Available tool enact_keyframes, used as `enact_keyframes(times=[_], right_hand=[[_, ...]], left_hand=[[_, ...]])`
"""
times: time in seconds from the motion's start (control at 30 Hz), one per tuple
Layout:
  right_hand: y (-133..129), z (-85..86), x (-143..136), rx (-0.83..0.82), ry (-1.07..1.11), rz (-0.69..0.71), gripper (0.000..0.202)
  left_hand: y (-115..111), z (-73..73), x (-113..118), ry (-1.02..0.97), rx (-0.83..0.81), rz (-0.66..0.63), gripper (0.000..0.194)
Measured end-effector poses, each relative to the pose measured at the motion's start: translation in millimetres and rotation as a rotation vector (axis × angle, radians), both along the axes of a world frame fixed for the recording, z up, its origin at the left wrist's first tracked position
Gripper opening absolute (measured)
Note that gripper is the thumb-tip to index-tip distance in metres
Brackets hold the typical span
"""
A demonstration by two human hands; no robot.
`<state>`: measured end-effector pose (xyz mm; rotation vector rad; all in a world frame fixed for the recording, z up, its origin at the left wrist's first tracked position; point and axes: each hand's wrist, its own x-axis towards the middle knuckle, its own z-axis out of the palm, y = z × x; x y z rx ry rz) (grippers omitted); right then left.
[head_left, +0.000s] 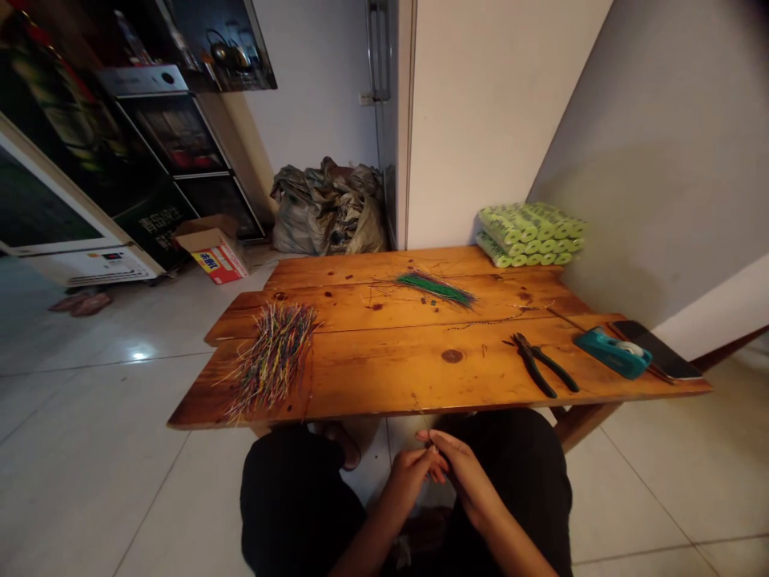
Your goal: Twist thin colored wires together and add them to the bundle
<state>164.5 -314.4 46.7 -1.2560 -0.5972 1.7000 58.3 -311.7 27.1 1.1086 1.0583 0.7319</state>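
Note:
My left hand (413, 469) and my right hand (457, 457) meet over my lap, just below the table's front edge. Both have their fingers curled and closed together, and whatever lies between them is hidden or too small to make out. On the wooden table (384, 365) ahead, a loose heap of thin multicoloured wires (273, 353) is spread at the left. Farther back lies a bundle of green wires (436, 287). Pliers with dark handles (541, 365) rest at the right, their jaws pointing away from me.
Right of the pliers are a teal tape dispenser (613, 353) and a dark phone-like slab (661, 351). Wrapped green paper rolls (532, 232) are stacked at the back corner by the wall. An open cardboard box (213, 248) and full grey sacks (328, 210) stand on the floor.

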Motion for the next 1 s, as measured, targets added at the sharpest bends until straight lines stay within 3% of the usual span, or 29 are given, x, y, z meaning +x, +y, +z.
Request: enact_keyframes(times=[0.27, 0.47, 0.6, 0.73, 0.87, 1.0], right_hand=[[0, 10.6, 2, -0.045, 0.147, 0.082, 0.031], [-1, 7.2, 7, 0.029, 0.123, 0.098, 0.03], [4, 5.2, 21, 0.136, -0.145, -0.016, 0.031], [13, 15.6, 38, 0.317, -0.471, -0.078, 0.035], [16, 30.4, 43, 0.433, -0.594, -0.069, 0.034], [13, 36.9, 41, 0.502, -0.648, -0.028, 0.031]], left_hand=[[-3, -6.8, 0, -0.125, -0.076, 0.062, 0.055], [-4, 5.8, -5, 0.017, 0.039, -0.073, 0.041], [13, 22.0, -5, 0.171, 0.196, 0.025, 0.022], [41, 43.0, -1, 0.109, 0.313, 0.228, 0.021], [59, 55.9, 5, -0.066, 0.269, 0.291, 0.023], [63, 57.2, 7, -0.186, 0.19, 0.329, 0.024]])
